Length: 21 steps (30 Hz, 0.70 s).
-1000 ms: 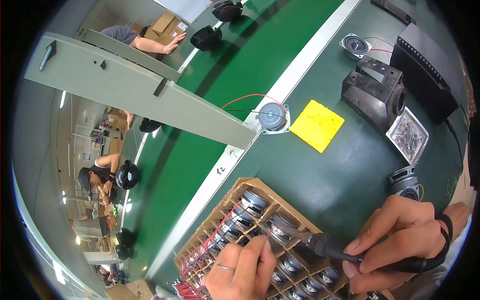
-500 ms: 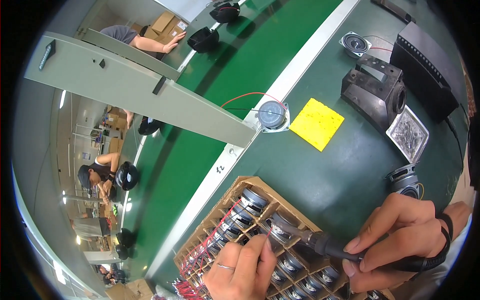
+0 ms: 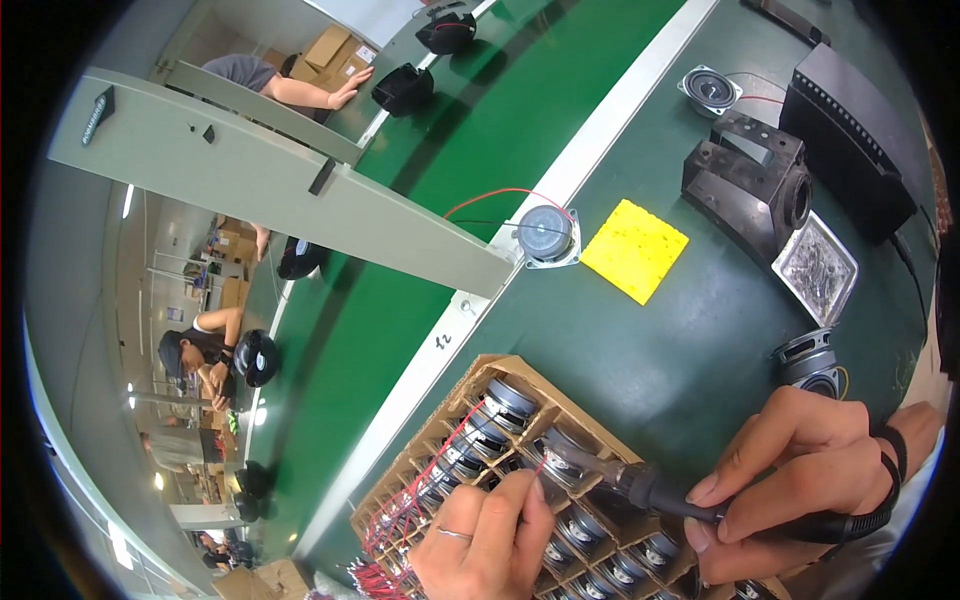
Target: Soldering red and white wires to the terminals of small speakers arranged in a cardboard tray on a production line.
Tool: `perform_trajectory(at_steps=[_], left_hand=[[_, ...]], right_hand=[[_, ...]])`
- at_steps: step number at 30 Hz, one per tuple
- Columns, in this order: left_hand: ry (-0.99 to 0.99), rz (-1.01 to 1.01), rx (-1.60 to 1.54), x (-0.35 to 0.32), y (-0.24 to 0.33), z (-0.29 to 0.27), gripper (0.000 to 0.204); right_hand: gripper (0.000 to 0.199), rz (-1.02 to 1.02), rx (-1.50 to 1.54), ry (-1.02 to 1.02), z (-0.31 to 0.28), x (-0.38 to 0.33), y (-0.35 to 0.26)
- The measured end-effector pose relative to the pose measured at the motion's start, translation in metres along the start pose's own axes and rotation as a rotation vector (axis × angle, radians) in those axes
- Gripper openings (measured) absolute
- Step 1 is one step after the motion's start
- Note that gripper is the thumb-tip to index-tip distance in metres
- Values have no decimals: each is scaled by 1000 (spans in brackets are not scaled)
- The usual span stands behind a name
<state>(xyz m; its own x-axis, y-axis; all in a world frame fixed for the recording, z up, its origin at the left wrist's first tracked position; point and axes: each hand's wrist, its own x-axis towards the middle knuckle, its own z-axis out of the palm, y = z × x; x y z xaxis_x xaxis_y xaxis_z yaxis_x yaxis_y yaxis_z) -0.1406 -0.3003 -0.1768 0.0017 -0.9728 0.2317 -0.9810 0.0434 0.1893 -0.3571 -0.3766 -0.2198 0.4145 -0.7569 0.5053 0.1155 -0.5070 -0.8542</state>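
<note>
My left hand (image 3: 482,540) pinches red wire (image 3: 542,464); right hand (image 3: 800,480) pinches soldering iron (image 3: 662,493), tip at speaker (image 3: 562,440) in near divided carton (image 3: 592,426). Iron slipping could burn nearby left fingertips; loosened pinch could shift wire.

the topmost black housing (image 3: 446,35) and the second black housing (image 3: 402,92) sit slightly farther down and left along the green belt (image 3: 530,110), the latter nearer a co-worker's hand (image 3: 348,90).

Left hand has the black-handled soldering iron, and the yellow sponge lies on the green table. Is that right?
Wrong hand: the head view shows the right hand holding the black-handled soldering iron. The yellow sponge does lie on the green table.
</note>
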Motion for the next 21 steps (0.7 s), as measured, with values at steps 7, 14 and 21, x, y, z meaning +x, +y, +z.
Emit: perform_trajectory(at_steps=[7, 14, 21], left_hand=[[8, -7, -23, -3, 0, 0, 21], [3, -24, -20, -5, 3, 1, 20], [14, -26, -8, -4, 3, -1, 19]], right_hand=[[24, -13, -1, -15, -2, 0, 0], [23, -53, 37, -7, -5, 4, -4], [24, -29, 27, 8, -5, 2, -4]])
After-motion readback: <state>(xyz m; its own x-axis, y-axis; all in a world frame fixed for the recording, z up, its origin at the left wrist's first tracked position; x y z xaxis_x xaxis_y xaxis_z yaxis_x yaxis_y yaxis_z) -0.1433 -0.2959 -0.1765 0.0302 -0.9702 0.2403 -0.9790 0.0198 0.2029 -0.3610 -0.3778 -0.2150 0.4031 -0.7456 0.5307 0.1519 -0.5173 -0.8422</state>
